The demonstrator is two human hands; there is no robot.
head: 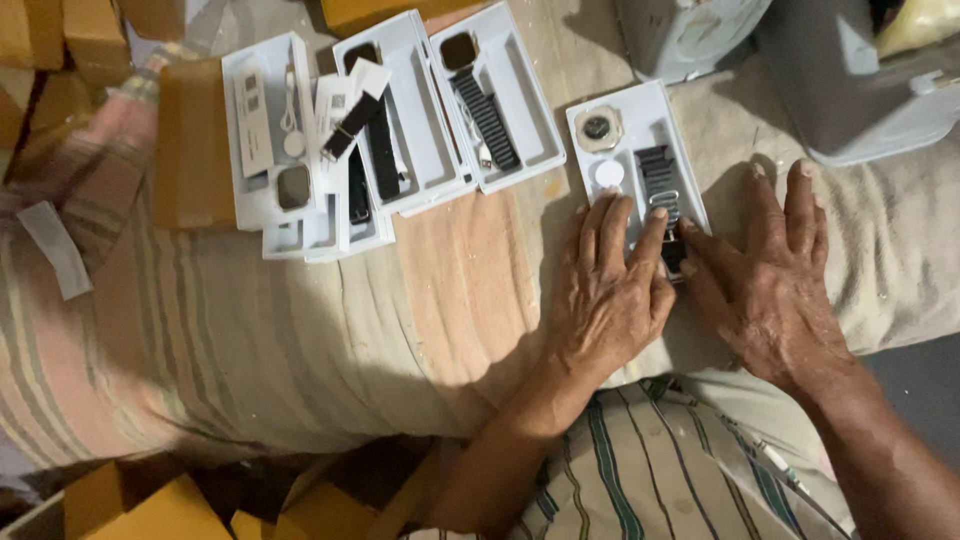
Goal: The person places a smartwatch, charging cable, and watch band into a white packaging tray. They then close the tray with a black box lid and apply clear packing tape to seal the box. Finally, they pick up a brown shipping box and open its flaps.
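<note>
1. Two bare hands are down on a striped cloth-covered surface [250,330], working at one white plastic watch tray [640,130] that sits toward the right side of the cloth.
2. Left hand [610,290] lies flat over the near end of that tray, fingers [600,225] stretched forward and slightly spread, pressing on the tray's lower left part and gripping nothing.
3. Right hand [765,275] comes in from the tray's right edge, fingers long and a little apart on the cloth, thumb tip touching the near end of the dark link watch strap [660,185].
4. That strap lies lengthwise in the tray's right half; its near end sits between the left fingertips and the right thumb.
5. Up at the tray's far left corner sits a pale watch case with a dark face [598,128], and just below it a small white round disc [609,173].
6. Over toward the far left edge of the cloth, a cluster of open white trays [400,120] overlaps, each holding dark straps and watch cases; they sit well apart from both hands.
7. Left of that cluster, a brown cardboard box [190,140] rests on the cloth.
8. Beyond the far right corner, grey plastic containers [860,90] stand near the working tray.
9. Along the near edge, more yellow-brown cartons [160,505] show below the cloth.
</note>
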